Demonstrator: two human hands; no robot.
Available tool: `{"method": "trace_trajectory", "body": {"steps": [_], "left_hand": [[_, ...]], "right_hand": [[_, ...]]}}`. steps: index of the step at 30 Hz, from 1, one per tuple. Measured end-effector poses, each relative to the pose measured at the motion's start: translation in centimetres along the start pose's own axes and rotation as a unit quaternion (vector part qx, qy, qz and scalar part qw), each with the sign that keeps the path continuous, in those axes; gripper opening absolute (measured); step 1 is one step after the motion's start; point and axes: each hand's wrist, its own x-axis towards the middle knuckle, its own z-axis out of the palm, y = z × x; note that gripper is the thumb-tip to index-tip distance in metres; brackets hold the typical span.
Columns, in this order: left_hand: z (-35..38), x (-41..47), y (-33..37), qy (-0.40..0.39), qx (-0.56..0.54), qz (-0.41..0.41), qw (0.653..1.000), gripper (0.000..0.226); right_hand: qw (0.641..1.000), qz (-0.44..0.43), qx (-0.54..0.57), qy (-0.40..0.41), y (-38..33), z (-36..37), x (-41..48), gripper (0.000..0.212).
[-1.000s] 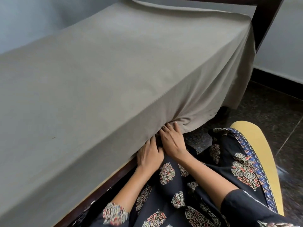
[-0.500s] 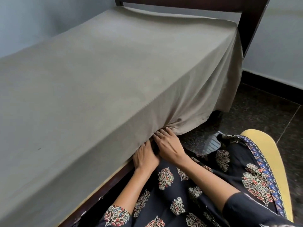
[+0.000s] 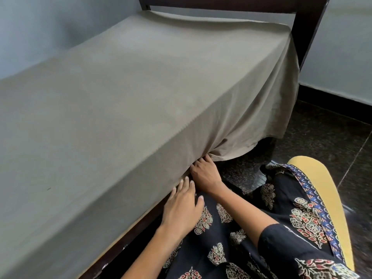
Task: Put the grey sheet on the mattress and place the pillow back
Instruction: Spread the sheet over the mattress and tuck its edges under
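- To your left, a pale blue-grey wall (image 3: 50, 27) runs along the far side of the bed.
- Ahead of you stands the dark wooden headboard (image 3: 221, 3), with its post (image 3: 308, 31) rising at the near corner.
- Just below you, the frame's dark side rail (image 3: 124, 244) shows, and a dark leg (image 3: 263, 146) stands on the floor under that corner.
- To your right, a second pale wall (image 3: 342, 57) meets a black skirting (image 3: 332, 99).
- The floor (image 3: 322, 141) is dark, speckled, glossy stone, crossed by a thin pale joint (image 3: 355, 160).
- The light you have is soft and even, with faint reflections on the floor.
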Motion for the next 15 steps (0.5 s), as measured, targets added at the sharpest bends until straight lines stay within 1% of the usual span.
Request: {"method": "trace_trajectory", "body": {"steps": [1, 2, 4, 6, 8, 10, 11, 13, 15], "left_hand": [[-0.2, 0.3, 0.2, 0.017, -0.027, 0.001, 0.999, 0.060], [-0.3, 0.8, 0.2, 0.027, -0.050, 0.000, 0.998, 0.058], [-0.2, 2.1, -0.2, 0.031, -0.071, -0.010, 0.997, 0.058], [0.1, 3.1, -0.5, 0.033, -0.060, -0.020, 0.997, 0.062], [0.3, 3.8, -0.1, 0.017, -0.029, -0.033, 0.999, 0.062], [0.5, 4.4, 0.7, -0.003, -0.002, -0.055, 0.999, 0.066], [0.4, 4.7, 1.3, -0.013, 0.003, -0.068, 0.998, 0.069], [-0.1, 5.9, 3.1, -0.061, 0.008, -0.094, 0.994, 0.072], [-0.8, 8.0, 5.2, -0.130, 0.017, -0.118, 0.984, 0.074]], "right_hand": [[1.000, -0.004, -0.003, -0.004, 0.2, 0.1, 0.1, 0.029], [1.000, -0.015, -0.008, -0.022, 0.5, 0.0, 0.0, 0.033], [0.993, -0.046, -0.020, -0.106, 1.3, -0.7, 0.1, 0.038], [0.986, -0.068, -0.028, -0.152, 2.4, -2.0, 0.3, 0.046], [0.983, -0.087, -0.019, -0.161, 3.2, -2.9, 0.2, 0.048], [0.984, -0.093, 0.041, -0.143, 4.3, -3.9, -0.7, 0.053], [0.986, -0.074, 0.089, -0.123, 4.9, -4.5, -1.4, 0.054], [0.984, 0.002, 0.167, -0.066, 6.4, -6.0, -2.6, 0.051], [0.977, 0.078, 0.196, -0.026, 8.1, -6.9, -3.0, 0.042]]}}
